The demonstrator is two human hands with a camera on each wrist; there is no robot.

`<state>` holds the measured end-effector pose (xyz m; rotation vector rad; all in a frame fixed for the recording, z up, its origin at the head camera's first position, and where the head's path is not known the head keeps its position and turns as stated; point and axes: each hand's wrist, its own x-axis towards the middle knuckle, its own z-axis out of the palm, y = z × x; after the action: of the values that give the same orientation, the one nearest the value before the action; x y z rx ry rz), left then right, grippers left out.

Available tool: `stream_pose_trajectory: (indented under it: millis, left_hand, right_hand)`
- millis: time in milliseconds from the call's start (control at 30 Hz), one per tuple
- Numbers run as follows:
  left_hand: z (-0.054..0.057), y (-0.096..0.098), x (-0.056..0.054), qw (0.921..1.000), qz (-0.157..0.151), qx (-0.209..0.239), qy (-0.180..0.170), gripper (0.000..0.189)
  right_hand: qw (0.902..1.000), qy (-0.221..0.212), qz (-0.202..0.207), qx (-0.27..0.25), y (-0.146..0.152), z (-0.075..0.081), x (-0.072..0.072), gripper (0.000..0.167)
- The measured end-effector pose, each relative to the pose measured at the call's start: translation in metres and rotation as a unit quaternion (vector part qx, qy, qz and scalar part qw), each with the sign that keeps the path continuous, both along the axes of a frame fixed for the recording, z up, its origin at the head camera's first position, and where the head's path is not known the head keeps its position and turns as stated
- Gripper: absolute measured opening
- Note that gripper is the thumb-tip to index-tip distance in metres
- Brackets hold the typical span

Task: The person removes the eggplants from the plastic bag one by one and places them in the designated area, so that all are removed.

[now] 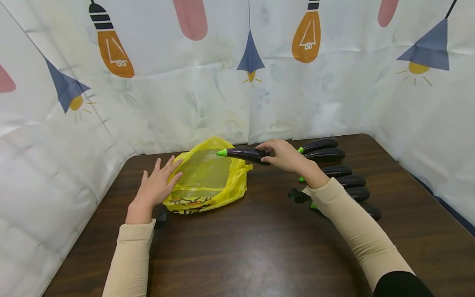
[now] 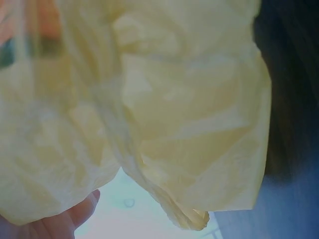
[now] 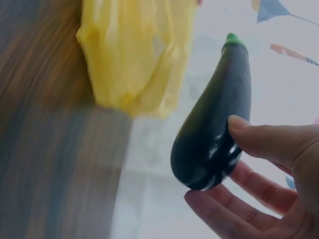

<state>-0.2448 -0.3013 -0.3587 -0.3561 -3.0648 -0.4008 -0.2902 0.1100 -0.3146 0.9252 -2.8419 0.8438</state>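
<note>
A dark purple eggplant (image 1: pixel 248 154) with a bright green tip is gripped by my right hand (image 1: pixel 283 156) near its thick end. In the right wrist view, the thumb and fingers hold the eggplant (image 3: pixel 219 119) around its rounded bottom. Its green tip points left, over the mouth of a yellow plastic bag (image 1: pixel 237 185). This bag lies with its mouth spread wide on the table. My left hand (image 1: pixel 157 185) has its fingers straight and spread at the bag's left rim. Yellow plastic (image 2: pixel 189 109) fills most of the left wrist view and hides part of that hand.
Several more eggplants (image 1: pixel 326 154) lie on the right side of the brown table (image 1: pixel 237 255), partly behind my right forearm. A white curtain (image 1: pixel 167 107) printed with lamps stands behind the table and along both sides.
</note>
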Motion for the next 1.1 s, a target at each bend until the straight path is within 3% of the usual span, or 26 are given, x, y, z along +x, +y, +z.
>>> stream_pose_trajectory:
  millis: [233,633,1100]
  left_hand:
    - [0.0,-0.001,-0.002,1.0,0.001,0.001,0.003,0.068]
    - [-0.001,0.003,-0.002,0.9999,0.007,0.01,-0.003,0.067]
    - [-0.004,0.001,-0.002,0.9997,0.023,-0.009,-0.008,0.075]
  right_hand:
    - [0.9989,-0.025,0.015,-0.036,-0.026,-0.01,-0.003,0.04]
    - [0.9943,-0.041,0.051,-0.085,-0.076,-0.012,0.001,0.039]
    - [0.9962,-0.06,0.051,-0.037,-0.108,-0.04,0.006,0.037]
